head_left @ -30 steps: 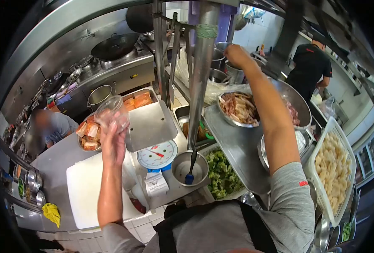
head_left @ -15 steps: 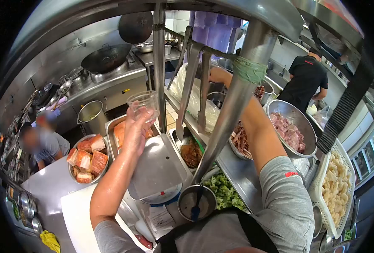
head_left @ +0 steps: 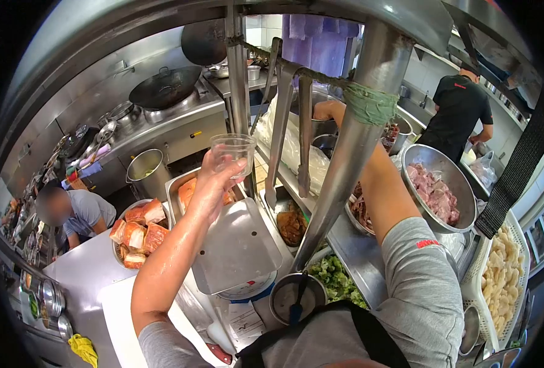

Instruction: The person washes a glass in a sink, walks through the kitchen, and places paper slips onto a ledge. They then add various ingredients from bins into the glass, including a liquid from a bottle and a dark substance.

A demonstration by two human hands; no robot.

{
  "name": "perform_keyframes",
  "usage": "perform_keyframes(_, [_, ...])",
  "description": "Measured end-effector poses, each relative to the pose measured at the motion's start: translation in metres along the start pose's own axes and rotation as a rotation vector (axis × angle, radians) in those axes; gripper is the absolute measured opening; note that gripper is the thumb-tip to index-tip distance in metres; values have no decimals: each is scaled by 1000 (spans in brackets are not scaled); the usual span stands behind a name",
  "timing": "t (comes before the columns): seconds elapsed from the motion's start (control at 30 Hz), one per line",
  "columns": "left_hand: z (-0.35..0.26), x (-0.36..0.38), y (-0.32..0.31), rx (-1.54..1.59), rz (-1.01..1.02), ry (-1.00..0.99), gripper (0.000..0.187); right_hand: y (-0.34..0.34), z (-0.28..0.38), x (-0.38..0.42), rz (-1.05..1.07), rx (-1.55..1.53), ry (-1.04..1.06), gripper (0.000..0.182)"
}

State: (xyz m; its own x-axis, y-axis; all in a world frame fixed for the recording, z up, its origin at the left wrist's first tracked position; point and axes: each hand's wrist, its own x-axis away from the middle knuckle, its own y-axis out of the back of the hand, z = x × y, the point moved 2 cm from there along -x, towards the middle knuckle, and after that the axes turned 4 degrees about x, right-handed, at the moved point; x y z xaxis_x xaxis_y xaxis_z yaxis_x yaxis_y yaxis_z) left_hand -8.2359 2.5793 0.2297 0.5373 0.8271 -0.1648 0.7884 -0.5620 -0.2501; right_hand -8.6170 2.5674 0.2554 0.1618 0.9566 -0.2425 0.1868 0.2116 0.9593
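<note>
My left hand [head_left: 216,181] is closed round a clear round plastic tub [head_left: 232,150], raised above a steel tray of roasted meat [head_left: 188,194]. Below the wrist a flat metal sheet [head_left: 238,245] lies on a scale [head_left: 247,289]. My right arm stretches forward behind the steel post [head_left: 336,208]. At its end my right hand [head_left: 329,110] is by the rim of a deep metal pot [head_left: 312,126]; the fingers are mostly hidden. Tongs [head_left: 281,129] hang from a cord between the hands.
A bowl of roasted pork chunks [head_left: 138,236] stands left, beside a white cutting board [head_left: 124,306] and a knife [head_left: 219,349]. Chopped greens [head_left: 336,279], a bowl of raw meat [head_left: 431,193] and a white basket [head_left: 473,288] sit right. One person [head_left: 91,211] bends at left; another [head_left: 459,110] stands back right.
The view has shifted slightly, so most things appear a little farther right. My left hand still holds the tub, and my right arm stays stretched out behind the post.
</note>
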Motion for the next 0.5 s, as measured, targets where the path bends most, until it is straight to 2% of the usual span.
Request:
perform_keyframes(0.17, [-5,-28,-21,-146,17,18,67,1,-4,-15,13,39,-59,26])
perform_keyframes(0.27, [10,-61,-25,-143,147,7,86,-5,-10,-39,19,89,-109,27])
perform_keyframes(0.3, [4,-63,-34,-182,224,8,85,-4,-12,-48,24,102,-128,27])
perform_keyframes(0.4, [9,-83,-51,-231,191,47,84,0,-13,-56,-13,185,-180,27])
perform_keyframes(0.5, [27,-110,-56,-243,181,-44,88,-27,-37,-76,-117,142,-203,26])
